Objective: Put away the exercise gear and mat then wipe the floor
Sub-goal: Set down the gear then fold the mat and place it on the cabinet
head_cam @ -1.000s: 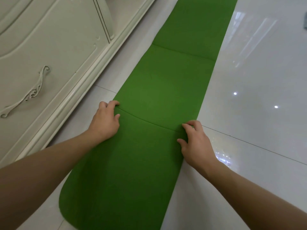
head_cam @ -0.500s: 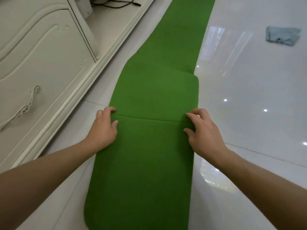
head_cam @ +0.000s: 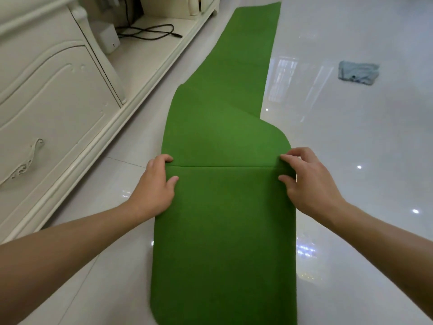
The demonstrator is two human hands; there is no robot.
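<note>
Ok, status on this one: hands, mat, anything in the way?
Left hand and right hand gripping the green mat at a fold line. Mat partly folded, rest flat. Grey cloth lies clear, off right.

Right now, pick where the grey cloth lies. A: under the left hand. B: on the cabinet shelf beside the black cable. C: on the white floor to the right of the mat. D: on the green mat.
C: the grey cloth lies crumpled on the glossy white floor, right of the green mat and apart from it.

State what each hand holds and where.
Both grip the green mat at its fold crease: left hand on the left edge, right hand on the right edge.
</note>
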